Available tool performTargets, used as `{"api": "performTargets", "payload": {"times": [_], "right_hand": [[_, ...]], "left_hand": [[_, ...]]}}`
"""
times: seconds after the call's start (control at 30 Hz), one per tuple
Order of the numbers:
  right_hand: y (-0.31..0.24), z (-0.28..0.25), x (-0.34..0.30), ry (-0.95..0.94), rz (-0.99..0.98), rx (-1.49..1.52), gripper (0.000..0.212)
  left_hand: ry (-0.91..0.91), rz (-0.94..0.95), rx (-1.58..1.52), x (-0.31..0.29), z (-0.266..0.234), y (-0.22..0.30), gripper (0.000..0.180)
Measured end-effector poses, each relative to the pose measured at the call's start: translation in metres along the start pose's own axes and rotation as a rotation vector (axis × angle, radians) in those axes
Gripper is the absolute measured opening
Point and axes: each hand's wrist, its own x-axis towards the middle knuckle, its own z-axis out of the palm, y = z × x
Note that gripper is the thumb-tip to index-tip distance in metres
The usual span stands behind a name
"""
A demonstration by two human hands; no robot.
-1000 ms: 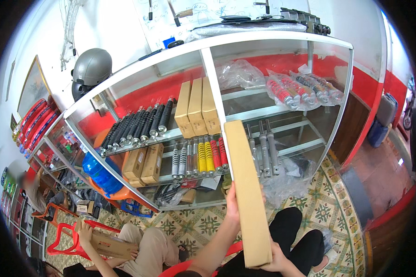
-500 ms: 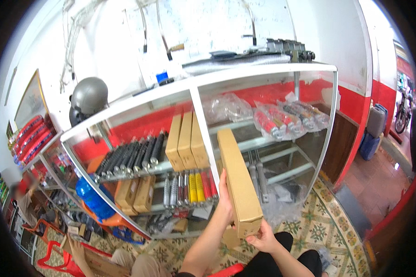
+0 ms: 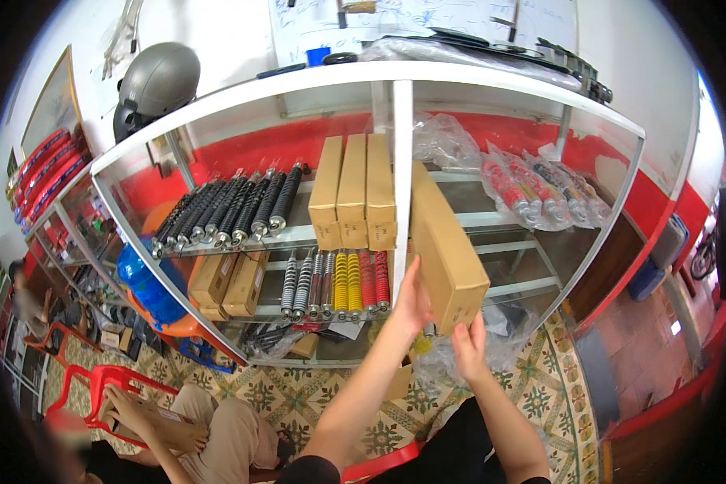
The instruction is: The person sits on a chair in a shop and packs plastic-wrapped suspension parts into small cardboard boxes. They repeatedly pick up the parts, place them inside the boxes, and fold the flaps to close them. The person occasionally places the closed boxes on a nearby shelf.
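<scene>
Head view: the long cardboard box [image 3: 446, 250] tilts upward in front of the right-hand section of the display case [image 3: 403, 129]; whether its far end is inside is unclear. The left hand [image 3: 412, 301] holds its left side, and the right hand's [image 3: 466, 347] fingers clasp the lower near end. It looks stiff, with dry, fairly grippy walls and crushable corners; its weight isn't evident. Gripping mid-length while supporting the near end seems best.
</scene>
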Motion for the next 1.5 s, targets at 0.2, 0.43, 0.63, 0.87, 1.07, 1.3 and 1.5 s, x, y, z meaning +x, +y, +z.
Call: {"api": "performTargets", "payload": {"times": [0.2, 0.43, 0.63, 0.87, 1.07, 1.3, 1.5], "right_hand": [[0.026, 0.012, 0.062, -0.033, 0.045, 0.151, 0.046], [0.065, 0.004, 0.12, -0.099, 0.108, 0.004, 0.043], [0.082, 0.012, 0.153, -0.14, 0.165, -0.126, 0.048], [0.094, 0.014, 0.172, -0.152, 0.208, -0.154, 0.048], [0.081, 0.017, 0.164, -0.027, 0.173, -0.264, 0.037], [0.129, -0.004, 0.055, 0.246, 0.0, -0.741, 0.018], [0.218, -0.039, -0.069, -0.254, 0.133, -0.966, 0.017]], "left_hand": [[0.205, -0.116, -0.212, -0.069, -0.109, -0.076, 0.043], [0.561, -0.41, 0.137, -0.12, -0.173, -0.149, 0.037], [0.311, -0.417, 0.091, -0.105, -0.152, -0.175, 0.038], [0.27, -0.33, -0.157, -0.108, -0.17, -0.172, 0.039], [0.341, -0.318, -0.144, -0.103, -0.162, -0.17, 0.036], [0.436, -0.295, -0.185, -0.104, -0.158, -0.172, 0.01], [0.45, -0.159, -0.328, -0.102, -0.166, -0.178, 0.016]]}}
